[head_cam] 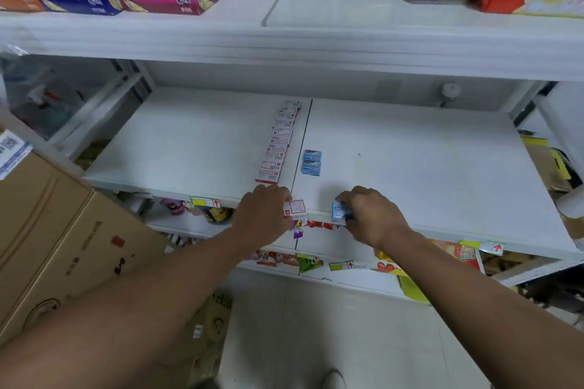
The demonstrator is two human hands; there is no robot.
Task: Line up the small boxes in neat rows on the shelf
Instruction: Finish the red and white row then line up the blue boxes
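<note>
two hands hold small boxes at the shelf (442, 167) edge.
left hand (262, 215) grips a red-and-white box (296, 210); right hand (369, 215) pinches a blue box (338, 212).

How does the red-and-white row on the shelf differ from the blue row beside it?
The red-and-white row is long, many boxes running from the shelf's back toward its front; the blue row has only two boxes. The red-and-white row lies left of the shelf seam, the blue row right of it. Both run front to back, and each hand holds a matching box at the front edge: left hand red-and-white, right hand blue.
</note>
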